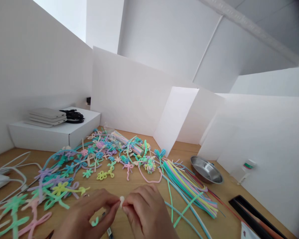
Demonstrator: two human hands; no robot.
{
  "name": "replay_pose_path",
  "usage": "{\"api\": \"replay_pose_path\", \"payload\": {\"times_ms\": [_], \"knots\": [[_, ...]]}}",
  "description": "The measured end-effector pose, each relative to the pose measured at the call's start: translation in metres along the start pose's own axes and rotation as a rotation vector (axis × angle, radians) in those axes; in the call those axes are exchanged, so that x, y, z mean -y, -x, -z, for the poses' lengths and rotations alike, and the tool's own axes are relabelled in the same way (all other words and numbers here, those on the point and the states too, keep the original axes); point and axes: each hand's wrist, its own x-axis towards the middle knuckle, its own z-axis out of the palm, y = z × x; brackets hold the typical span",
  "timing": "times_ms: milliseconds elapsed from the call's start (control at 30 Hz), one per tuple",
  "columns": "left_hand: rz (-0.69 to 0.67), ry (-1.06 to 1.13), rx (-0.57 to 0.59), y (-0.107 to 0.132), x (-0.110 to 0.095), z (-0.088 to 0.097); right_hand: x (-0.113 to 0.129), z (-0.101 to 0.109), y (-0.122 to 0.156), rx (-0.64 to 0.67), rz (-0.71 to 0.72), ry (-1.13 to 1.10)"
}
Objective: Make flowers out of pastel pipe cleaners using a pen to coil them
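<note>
At the near edge of the table my left hand [96, 210] and my right hand [144, 209] meet fingertip to fingertip. Between them is a small cream-white pipe cleaner piece [121, 201], pinched from both sides; most of it is hidden by the fingers. Under my left hand lie a short mint pipe cleaner bit [95, 221] and a dark pen-like item [110, 232], partly covered. To the left spread many pipe cleaner flowers, among them a yellow flower [60, 188]. Right of my right hand lies a bundle of straight pastel pipe cleaners [186, 186].
A steel bowl [206, 169] and a clear bottle with a green-and-white cap [244, 171] stand on the right, above a black-handled tool [254, 215]. Back left, a white box [47, 136] carries stacked grey devices [46, 116] and black cables [73, 116]. White panels [129, 96] enclose the table.
</note>
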Motion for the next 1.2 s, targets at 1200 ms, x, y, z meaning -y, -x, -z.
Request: {"api": "replay_pose_path", "payload": {"times_ms": [1200], "knots": [[-0.1, -0.037, -0.248, -0.01, -0.027, 0.0, -0.002, 0.002, -0.001, -0.199, -0.042, -0.143]]}}
